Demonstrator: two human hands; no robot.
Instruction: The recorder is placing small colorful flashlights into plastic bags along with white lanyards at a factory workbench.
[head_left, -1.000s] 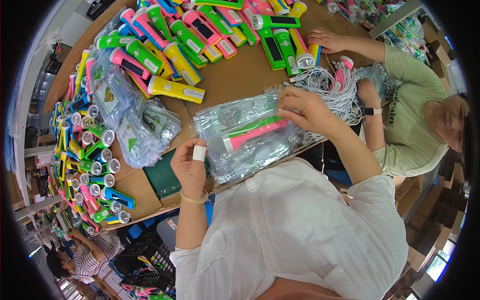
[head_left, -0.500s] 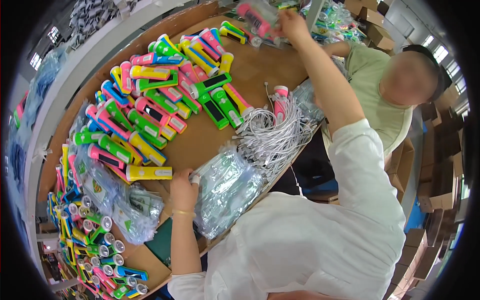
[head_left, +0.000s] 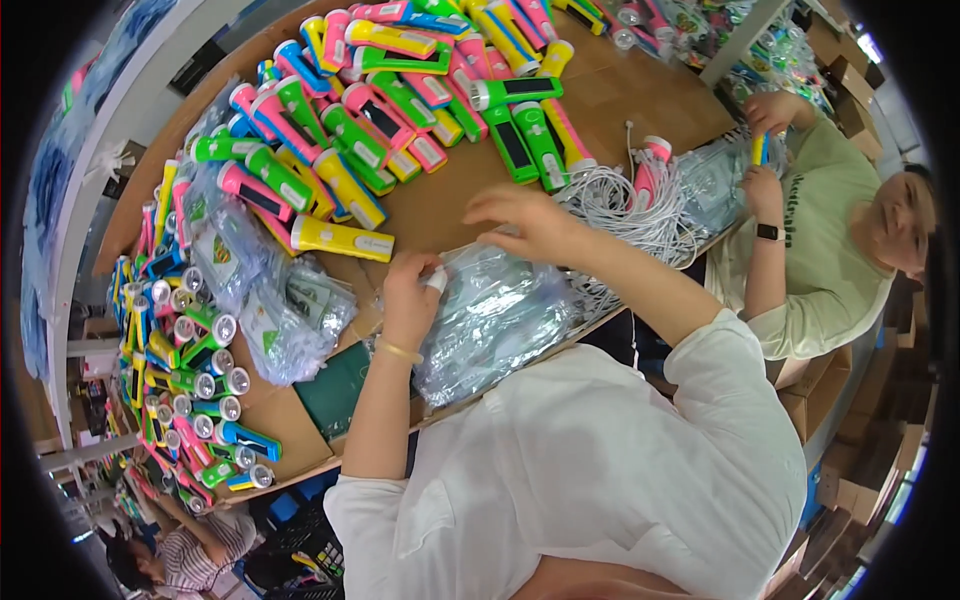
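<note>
- Clear plastic bags [head_left: 495, 320] lie in a stack at the near edge of the brown table [head_left: 640, 100], just in front of the person, long axis running from the left hand toward the lower right.
- Left hand [head_left: 410, 295] rests on the stack's upper-left corner, fingers curled and pinched on the top bag's edge.
- Right hand [head_left: 525, 222] hovers just beyond the stack, fingers spread and empty, between it and the white cords [head_left: 625, 205].
- Coloured flashlights [head_left: 400, 110] lie farther off.
</note>
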